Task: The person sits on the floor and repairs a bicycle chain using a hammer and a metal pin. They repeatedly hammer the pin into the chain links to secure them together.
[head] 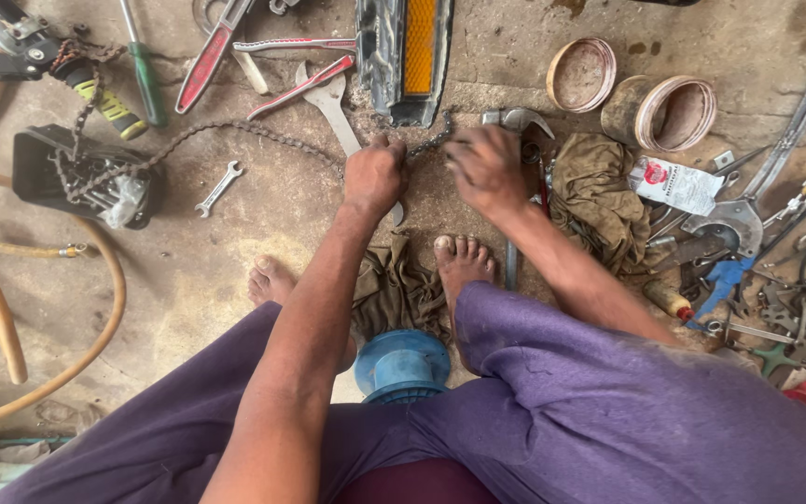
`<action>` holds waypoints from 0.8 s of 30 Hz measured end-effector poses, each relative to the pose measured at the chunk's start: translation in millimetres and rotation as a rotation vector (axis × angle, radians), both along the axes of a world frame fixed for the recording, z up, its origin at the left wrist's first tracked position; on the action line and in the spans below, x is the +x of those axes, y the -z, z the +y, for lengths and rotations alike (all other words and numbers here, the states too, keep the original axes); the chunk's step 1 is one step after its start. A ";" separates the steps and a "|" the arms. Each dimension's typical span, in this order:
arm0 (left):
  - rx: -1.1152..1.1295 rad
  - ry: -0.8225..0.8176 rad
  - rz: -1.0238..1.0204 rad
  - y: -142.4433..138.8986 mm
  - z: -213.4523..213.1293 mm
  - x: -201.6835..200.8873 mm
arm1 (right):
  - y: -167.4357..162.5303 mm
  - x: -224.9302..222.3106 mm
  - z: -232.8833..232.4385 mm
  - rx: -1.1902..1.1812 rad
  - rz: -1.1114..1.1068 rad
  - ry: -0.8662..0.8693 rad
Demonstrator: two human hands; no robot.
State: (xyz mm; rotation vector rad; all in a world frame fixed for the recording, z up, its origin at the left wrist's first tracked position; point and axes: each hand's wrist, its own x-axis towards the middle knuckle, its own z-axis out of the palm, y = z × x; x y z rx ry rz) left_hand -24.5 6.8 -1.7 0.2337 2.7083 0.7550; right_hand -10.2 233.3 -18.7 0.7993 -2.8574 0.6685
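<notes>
Floor: bare, stained concrete that fills the frame and carries everything; the person sits low over it, knees apart, bare feet forward at centre.
Hoses: tan loops curve down the left edge of the frame.
Rags: one crumpled olive cloth lies right of centre, another between the feet.
Tool spread: pliers, spanners and odd metal parts crowd the right side; red-handled tools and a green screwdriver lie along the top left.
Chain: a greasy bike chain runs from a black tray at the left, arcs across the upper middle and ends between the hands, just below a black part with an orange reflector.
Step in hand: judging by the grip, the person is working one link of the chain, joining or freeing it.
Next move: it seems to call for steady tension on both sides of that link and fine fingertip work.
Left hand: arm stretched straight forward, fist closed on the chain, knuckles up.
Right hand: elbow bent, fingers curled down and pinching the chain's short end.
Small spanner: lies alone, left of the hands, untouched.
</notes>
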 end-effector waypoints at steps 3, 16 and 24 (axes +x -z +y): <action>-0.024 -0.007 -0.102 -4.7 1.8 -1.4 | -1.2 -26.6 -15.3 0.216 0.018 -0.182; 0.251 -0.368 -0.472 -20.3 -0.9 -15.6 | -1.7 -29.7 -38.6 0.177 -0.161 -0.010; 0.159 -0.454 -0.434 -16.1 6.2 -7.1 | -7.6 -14.3 -21.5 0.004 -0.060 0.060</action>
